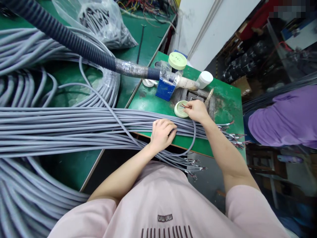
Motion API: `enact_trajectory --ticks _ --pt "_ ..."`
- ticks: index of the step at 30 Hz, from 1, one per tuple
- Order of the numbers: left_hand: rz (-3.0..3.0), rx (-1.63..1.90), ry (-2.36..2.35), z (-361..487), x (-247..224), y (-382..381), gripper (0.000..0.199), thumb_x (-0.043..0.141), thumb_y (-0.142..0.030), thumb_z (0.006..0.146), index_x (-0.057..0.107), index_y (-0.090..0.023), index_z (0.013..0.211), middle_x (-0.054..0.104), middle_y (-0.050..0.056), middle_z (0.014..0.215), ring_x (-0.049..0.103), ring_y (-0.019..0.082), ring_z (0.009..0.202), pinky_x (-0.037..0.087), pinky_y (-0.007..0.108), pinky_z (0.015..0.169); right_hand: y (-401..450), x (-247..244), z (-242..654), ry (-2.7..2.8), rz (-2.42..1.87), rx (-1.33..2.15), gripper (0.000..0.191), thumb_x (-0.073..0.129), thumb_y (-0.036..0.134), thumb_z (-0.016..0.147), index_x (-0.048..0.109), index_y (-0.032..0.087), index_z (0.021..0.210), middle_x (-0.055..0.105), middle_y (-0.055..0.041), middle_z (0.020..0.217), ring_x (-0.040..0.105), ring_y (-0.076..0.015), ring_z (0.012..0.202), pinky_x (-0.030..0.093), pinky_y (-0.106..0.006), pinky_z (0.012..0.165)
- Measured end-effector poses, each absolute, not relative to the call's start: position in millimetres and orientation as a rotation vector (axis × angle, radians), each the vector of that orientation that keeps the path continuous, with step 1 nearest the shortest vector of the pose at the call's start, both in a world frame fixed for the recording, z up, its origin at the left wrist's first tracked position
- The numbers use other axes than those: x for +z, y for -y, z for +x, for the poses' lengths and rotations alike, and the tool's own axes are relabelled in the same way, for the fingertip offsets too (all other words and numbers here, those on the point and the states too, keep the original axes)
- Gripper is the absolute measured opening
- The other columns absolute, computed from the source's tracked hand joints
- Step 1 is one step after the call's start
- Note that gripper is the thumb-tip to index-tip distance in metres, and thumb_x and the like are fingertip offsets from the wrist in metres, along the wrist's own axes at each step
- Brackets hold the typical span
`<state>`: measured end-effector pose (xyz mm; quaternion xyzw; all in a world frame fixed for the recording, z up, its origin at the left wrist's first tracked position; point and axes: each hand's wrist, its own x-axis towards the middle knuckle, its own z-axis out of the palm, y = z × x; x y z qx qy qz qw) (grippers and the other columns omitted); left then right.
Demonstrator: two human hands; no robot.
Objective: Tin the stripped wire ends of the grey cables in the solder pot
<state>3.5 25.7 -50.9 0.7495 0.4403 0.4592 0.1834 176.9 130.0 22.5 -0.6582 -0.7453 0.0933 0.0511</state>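
1. The landmark is the small green workbench (223,96). A long bundle of gray cables (74,124) lies across its near edge and continues to the left of it.
2. The right hand (196,110) is closed in a pinch on some thin colored wires (183,106), just above a round pale green lid (179,110) on the workbench.
3. The left hand (162,135) is curved over the gray cables and holds them lightly, at the near edge of the workbench.
4. Stripped cable ends (232,136) stick out past the right side of the workbench.
5. Behind the round lid, the workbench carries a blue box (165,89) partly wrapped in clear plastic and a white jar (204,79).
6. A black corrugated hose (74,43) comes from the left of the workbench and joins a white pipe (187,83) lying on it.
7. To the right of the workbench is a co-worker in a purple shirt (282,119).
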Motion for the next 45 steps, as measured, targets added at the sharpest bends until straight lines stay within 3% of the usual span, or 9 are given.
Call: enact_trajectory --ticks 11,19,26,33,37,41,45 --pt "2.037 1.276 -1.261 1.9 -46.9 -26.8 0.01 0.057 -0.027 0.086 0.066 -0.024 0.089 0.072 0.004 0.095 0.059 0.021 0.099 0.032 0.039 0.091 -140.7 53.8 223.2 1.954 -1.92 0.29 0.014 0.062 0.025 0.066 0.062 0.013 0.058 0.049 0.0006 0.052 0.042 -0.0112 0.055 0.03 -0.027 0.055" --pt "2.043 1.314 -1.245 2.2 -43.2 -27.3 0.009 0.057 -0.025 0.086 0.066 -0.024 0.086 0.073 0.002 0.091 0.061 0.02 0.096 0.032 0.039 0.089 -175.3 27.7 259.5 1.842 -2.15 0.28 0.023 0.064 0.025 0.063 0.052 0.014 0.045 0.039 0.0028 0.045 0.041 -0.0113 0.052 0.03 -0.028 0.054" --pt "2.049 1.317 -1.24 2.3 -43.7 -27.8 0.008 0.057 -0.024 0.086 0.065 -0.024 0.086 0.073 0.002 0.091 0.061 0.02 0.095 0.031 0.039 0.089 -184.9 20.4 252.7 1.816 -2.284 0.312 0.014 0.066 0.018 0.061 0.057 0.015 0.05 0.047 0.0003 0.05 0.047 -0.0137 0.057 0.034 -0.029 0.057" --pt "2.066 1.299 -1.267 2.6 -45.2 -27.8 0.009 0.057 -0.025 0.087 0.066 -0.023 0.086 0.073 0.002 0.091 0.061 0.019 0.096 0.032 0.038 0.089 -193.4 13.3 254.4 1.89 -2.378 0.275 0.008 0.066 0.022 0.063 0.066 0.014 0.062 0.059 -0.0047 0.061 0.056 -0.0188 0.068 0.041 -0.03 0.065" --pt "2.084 1.314 -1.274 2.8 -44.8 -27.7 0.009 0.057 -0.025 0.088 0.065 -0.023 0.087 0.073 0.001 0.091 0.061 0.017 0.096 0.033 0.037 0.089 -195.9 11.2 255.7 1.879 -2.385 0.292 0.008 0.065 0.022 0.062 0.065 0.015 0.06 0.059 -0.0042 0.06 0.056 -0.0193 0.068 0.041 -0.031 0.065" --pt "2.098 1.347 -1.271 3.1 -44.3 -27.3 0.008 0.057 -0.024 0.088 0.065 -0.022 0.086 0.073 0.0 0.09 0.062 0.017 0.095 0.033 0.037 0.088 -186.5 21.5 257.5 1.789 -2.225 0.352 0.016 0.066 0.02 0.06 0.056 0.016 0.048 0.047 0.0007 0.048 0.049 -0.0152 0.058 0.036 -0.029 0.058" --pt "2.099 1.358 -1.266 3.3 -44.7 -27.4 0.008 0.057 -0.023 0.087 0.065 -0.022 0.086 0.073 0.001 0.09 0.062 0.018 0.095 0.033 0.037 0.088 -150.5 43.2 253.0 1.606 -1.869 0.648 0.021 0.067 0.023 0.061 0.053 0.016 0.047 0.042 0.0044 0.044 0.036 -0.0081 0.047 0.029 -0.026 0.051"
